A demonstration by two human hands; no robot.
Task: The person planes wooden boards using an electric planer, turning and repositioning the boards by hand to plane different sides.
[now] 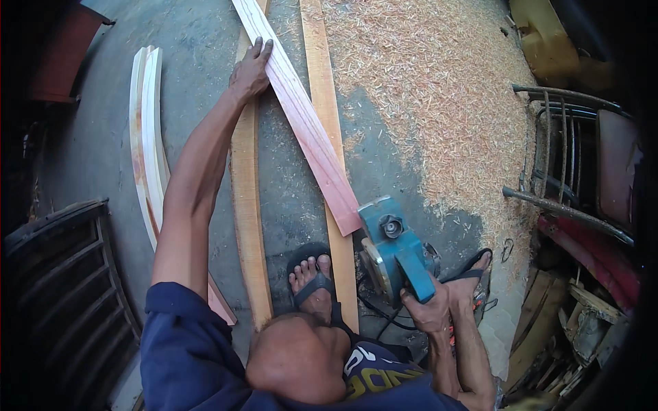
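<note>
An electric hand planer [394, 240] is held by the right hand [430, 308], whose fingers are closed around its rear handle. The pinkish wooden plank [308, 133] is laid slantwise across two timber beams [245, 178] on the concrete floor [199, 82]. The planer is held just beside the near end of this plank; whether it is touched by the tool cannot be told. The far left edge of the plank is covered by the fingers of the left hand [251, 72]; whether it is also clasped from below cannot be seen. To the left, pale wooden strips [145, 130] are placed side by side. To the right, the floor is thickly covered by wood shavings [439, 103].
</note>
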